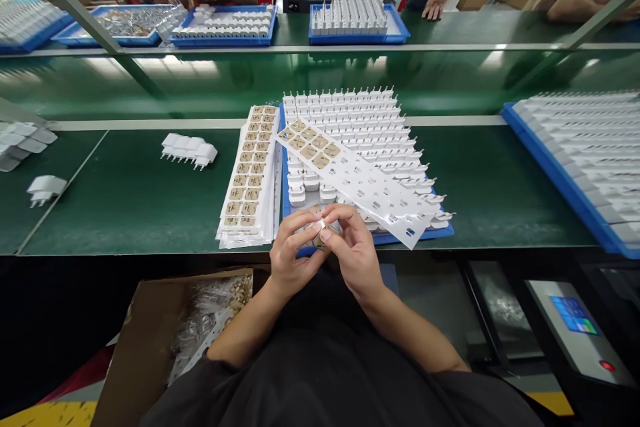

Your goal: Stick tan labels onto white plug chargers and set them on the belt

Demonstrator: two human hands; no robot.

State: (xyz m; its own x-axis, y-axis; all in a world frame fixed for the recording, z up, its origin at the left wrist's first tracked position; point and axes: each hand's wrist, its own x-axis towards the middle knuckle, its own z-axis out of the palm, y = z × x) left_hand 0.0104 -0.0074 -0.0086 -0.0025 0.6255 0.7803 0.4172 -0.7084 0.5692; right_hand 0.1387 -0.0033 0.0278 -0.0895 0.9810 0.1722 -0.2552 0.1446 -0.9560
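My left hand (295,253) and my right hand (356,253) meet at the table's front edge, fingers closed around a small white and tan piece (323,235). The fingers hide most of it, so its kind is unclear. Just beyond them, a blue tray (286,190) holds rows of white plug adapters (345,113), prongs up. A partly used sticker sheet (367,190) lies slantwise across the adapters, tan stickers at its upper left end. Left of the tray is a stack of sticker sheets (247,180) with tan stickers.
More white adapters (189,149) lie at left, with a single adapter (46,188) farther out. Another full blue tray (555,180) is at right. A cardboard box (145,333) stands below the table. Across the line, people work beside trays (220,40).
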